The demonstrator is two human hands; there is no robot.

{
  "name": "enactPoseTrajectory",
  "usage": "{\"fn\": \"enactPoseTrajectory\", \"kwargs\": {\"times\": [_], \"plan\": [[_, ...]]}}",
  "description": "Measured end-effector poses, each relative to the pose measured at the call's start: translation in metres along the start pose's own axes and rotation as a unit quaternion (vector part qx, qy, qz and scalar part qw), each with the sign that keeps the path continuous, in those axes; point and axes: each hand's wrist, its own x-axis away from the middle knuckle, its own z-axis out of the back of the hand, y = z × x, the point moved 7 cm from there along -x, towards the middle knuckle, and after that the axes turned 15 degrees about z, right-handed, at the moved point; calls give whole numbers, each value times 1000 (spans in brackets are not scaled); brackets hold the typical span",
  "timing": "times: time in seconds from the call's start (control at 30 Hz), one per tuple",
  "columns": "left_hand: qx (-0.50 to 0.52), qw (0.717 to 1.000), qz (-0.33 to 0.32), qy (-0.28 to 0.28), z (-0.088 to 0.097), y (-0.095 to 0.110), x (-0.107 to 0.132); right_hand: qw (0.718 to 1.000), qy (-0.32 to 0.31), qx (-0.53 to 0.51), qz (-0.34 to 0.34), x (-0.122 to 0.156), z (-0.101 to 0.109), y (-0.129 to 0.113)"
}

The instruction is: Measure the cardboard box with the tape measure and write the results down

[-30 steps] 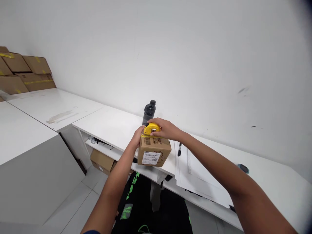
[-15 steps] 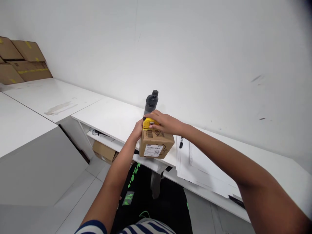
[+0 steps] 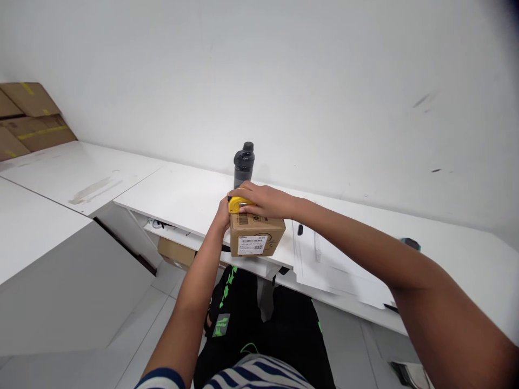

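A small brown cardboard box (image 3: 255,236) with a white label stands at the front edge of the white desk (image 3: 186,200). On its top lies a yellow tape measure (image 3: 237,204). My right hand (image 3: 263,200) is closed over the tape measure from above. My left hand (image 3: 223,212) presses against the box's left side at the tape measure; most of its fingers are hidden behind the box. A dark grey bottle (image 3: 243,165) stands just behind the box.
White paper sheets (image 3: 324,265) and a black pen (image 3: 300,229) lie right of the box. A small dark object (image 3: 409,244) sits further right. Brown cartons (image 3: 28,116) are stacked at far left. Another carton (image 3: 174,253) sits under the desk.
The view has shifted a little; the box and both hands sit slightly higher and left in the picture. My right hand now covers more of the tape measure.
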Motion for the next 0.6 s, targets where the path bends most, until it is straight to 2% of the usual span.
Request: {"fn": "enactPoseTrajectory", "kwargs": {"times": [0.17, 0.27, 0.37, 0.47, 0.6], "plan": [[-3, 1000, -6, -12, -2, 3, 0, 1000, -17, -7, -9, 0, 3, 1], [-26, 999, -39, -7, -3, 11, 6, 999, -25, 5, -21, 8, 8, 2], [-15, 998, -66, -9, -5, 19, 12, 999, -26, 7, -37, 24, 13, 4], [14, 998, -48, -23, -8, 18, 12, 998, -19, -8, -53, 48, 19, 9], [16, 999, -23, -18, -8, 15, 11, 994, -14, -25, -108, 79, 26, 22]]}}
